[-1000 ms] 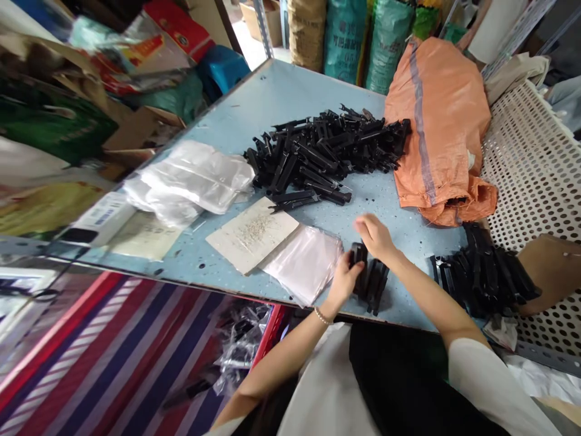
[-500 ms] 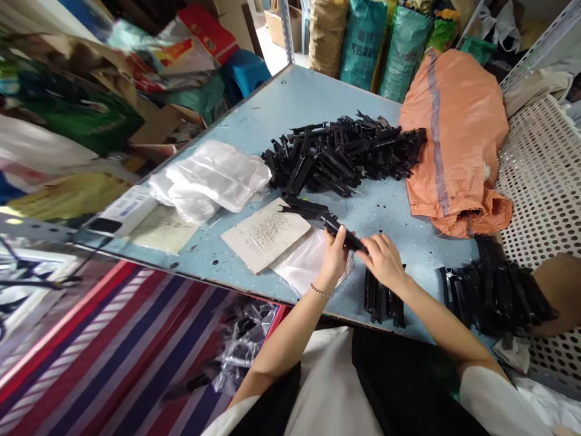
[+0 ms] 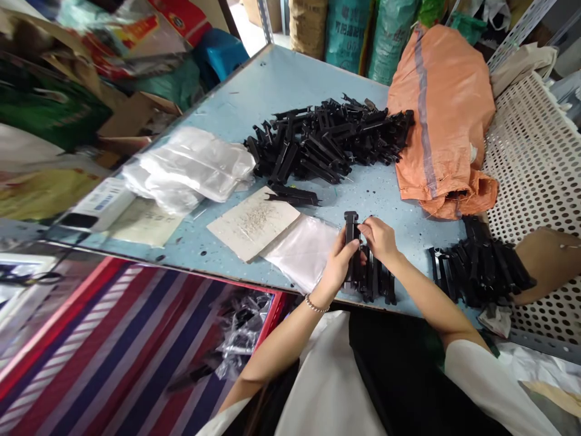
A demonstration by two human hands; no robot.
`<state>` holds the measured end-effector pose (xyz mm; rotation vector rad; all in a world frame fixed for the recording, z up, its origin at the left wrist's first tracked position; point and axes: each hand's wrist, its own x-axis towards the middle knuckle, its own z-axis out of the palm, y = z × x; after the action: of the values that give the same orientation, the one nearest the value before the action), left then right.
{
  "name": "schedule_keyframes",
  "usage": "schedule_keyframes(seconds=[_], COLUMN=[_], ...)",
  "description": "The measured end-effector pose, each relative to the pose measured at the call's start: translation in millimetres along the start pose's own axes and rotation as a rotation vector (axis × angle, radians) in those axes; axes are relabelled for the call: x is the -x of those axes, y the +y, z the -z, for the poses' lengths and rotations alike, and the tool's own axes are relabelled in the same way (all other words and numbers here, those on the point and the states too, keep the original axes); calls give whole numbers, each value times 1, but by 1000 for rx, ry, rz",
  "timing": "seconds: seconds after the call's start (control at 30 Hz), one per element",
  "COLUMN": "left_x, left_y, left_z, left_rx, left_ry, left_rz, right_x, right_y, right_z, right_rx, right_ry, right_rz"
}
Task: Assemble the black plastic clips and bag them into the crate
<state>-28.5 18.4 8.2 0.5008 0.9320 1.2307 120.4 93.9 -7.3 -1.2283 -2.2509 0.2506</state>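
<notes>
A long black plastic part (image 3: 351, 233) stands nearly upright in view, its forked end away from me. My left hand (image 3: 339, 264) is wrapped round its lower half, thumb on top. My right hand (image 3: 382, 240) is closed, its fingertips curled against the part's right side. Just below both hands lies a row of similar black parts (image 3: 376, 280) at the table's front edge. One loose black part (image 3: 294, 195) rests beyond a speckled beige board (image 3: 254, 223). Farther back is a large heap of black parts (image 3: 322, 139).
Clear plastic bags (image 3: 195, 160) lie at left on the blue table (image 3: 245, 91), and a flat clear bag (image 3: 303, 248) by the board. An orange woven sack (image 3: 447, 115) sits at right. More black parts (image 3: 481, 263) are stacked near a perforated white panel (image 3: 540, 181).
The black part has turned from slanting to nearly upright, and both hands have brought it right, over the row's left end. The view has shifted a little.
</notes>
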Motion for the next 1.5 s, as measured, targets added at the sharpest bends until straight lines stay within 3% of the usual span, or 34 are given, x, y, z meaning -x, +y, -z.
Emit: schedule_keyframes(seconds=[0.1,0.2,0.33,0.47,0.57,0.67,0.77,0.83,0.97,1.07,1.17,1.3,1.37,1.5], left_x=[-7,-13,-19,-19,-13,-10,-15,-24,-48,-49,-28,6,12,3], left_y=[7,7,-13,-60,-100,-117,-101,-75,-11,17,22,13,12,14], left_z=[3,7,24,45,46,43,51,60,69,59,42,23,18,19], left_rx=[-81,-182,-241,-415,-601,-689,-538,-294,188,234,157,58,8,-74], left_ry=[109,124,152,131,83,45,74,176,348,329,162,-93,-104,0], left_rz=[-59,-131,-246,-248,-329,-407,-367,-315,-300,-229,-94,53,65,-38], right_x=[29,58,58,-4,-72,-127,-147,-137,-69,-18,-3,-23,-30,-16], right_y=[-20,-34,-32,-20,-22,-29,-30,-28,-33,-41,-37,-17,-13,-26], right_z=[3,3,-3,-22,-57,-97,-116,-112,-74,-38,-12,-2,-1,3], right_rx=[-47,28,74,-10,-26,15,62,61,-55,-172,-228,-128,-140,-350], right_ry=[10,-3,-159,-206,-195,-303,-405,-349,-122,-125,-6,159,141,-34], right_rz=[127,289,182,47,27,66,10,-22,152,343,292,241,226,-10])
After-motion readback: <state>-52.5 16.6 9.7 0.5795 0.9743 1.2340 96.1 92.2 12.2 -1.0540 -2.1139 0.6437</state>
